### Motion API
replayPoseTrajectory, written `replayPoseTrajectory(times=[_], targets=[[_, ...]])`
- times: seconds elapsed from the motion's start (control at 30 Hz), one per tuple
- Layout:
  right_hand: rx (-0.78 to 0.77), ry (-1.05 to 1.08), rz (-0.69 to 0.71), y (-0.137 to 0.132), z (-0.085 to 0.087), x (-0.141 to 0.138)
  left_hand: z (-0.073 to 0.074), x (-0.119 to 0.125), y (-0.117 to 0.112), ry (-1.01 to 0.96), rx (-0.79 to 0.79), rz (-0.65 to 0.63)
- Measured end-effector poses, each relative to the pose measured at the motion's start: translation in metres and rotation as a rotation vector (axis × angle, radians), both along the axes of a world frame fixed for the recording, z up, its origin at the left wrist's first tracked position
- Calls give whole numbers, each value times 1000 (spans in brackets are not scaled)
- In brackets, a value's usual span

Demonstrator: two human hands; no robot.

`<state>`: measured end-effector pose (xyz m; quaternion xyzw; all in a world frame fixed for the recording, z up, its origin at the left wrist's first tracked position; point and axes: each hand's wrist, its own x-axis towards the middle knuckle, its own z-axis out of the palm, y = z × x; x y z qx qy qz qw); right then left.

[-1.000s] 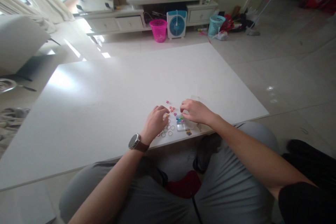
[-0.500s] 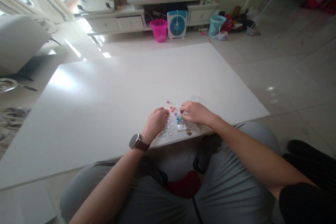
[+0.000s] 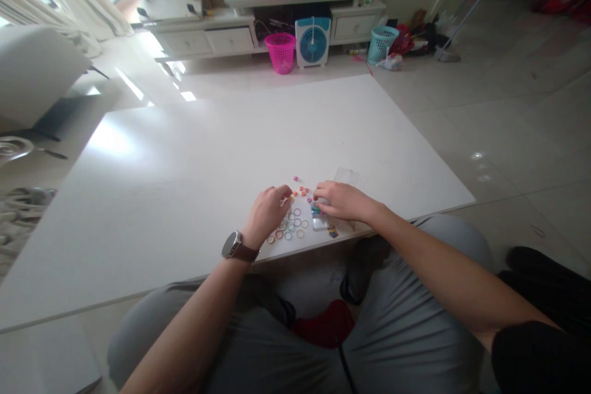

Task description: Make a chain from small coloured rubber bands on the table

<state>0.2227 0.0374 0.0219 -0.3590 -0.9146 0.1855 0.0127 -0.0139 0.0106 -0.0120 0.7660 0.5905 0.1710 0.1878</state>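
Observation:
I sit at a low white table (image 3: 184, 184). My left hand (image 3: 266, 213), with a watch on its wrist, rests near the front edge with fingers curled; its fingertips pinch something too small to name beside several small coloured beads (image 3: 302, 191). Several thin coloured rings (image 3: 290, 228) lie just right of and under that hand. My right hand (image 3: 341, 202) lies fingers-down over a small clear box (image 3: 318, 217) holding coloured bits; its fingers are bent and pressed together at the box. A clear lid (image 3: 347, 175) lies behind it.
A pink basket (image 3: 280, 52), a blue-and-white fan (image 3: 313, 42) and a teal basket (image 3: 381, 43) stand on the floor before a white cabinet (image 3: 258, 31) with dishes. A white chair (image 3: 32, 74) is at the left. My grey-trousered knees are under the table edge.
My left hand has shifted slightly left and back, uncovering more of the rings. My right hand has slid a little left over the clear box.

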Motion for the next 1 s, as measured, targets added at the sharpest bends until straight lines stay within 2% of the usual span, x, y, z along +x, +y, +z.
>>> replayPoseTrajectory(times=[0.27,0.4,0.7,1.0], targets=[[-22,-4,4,1,-4,4,7,-11,6,-41,27,42],[-24,-2,9,1,-5,4,5,-18,8,-37,6,50],[-46,30,15,0,-3,2,-6,-10,6,-81,16,-93],[-52,28,17,-1,-1,1,-1,-6,3,-91,-9,-81]])
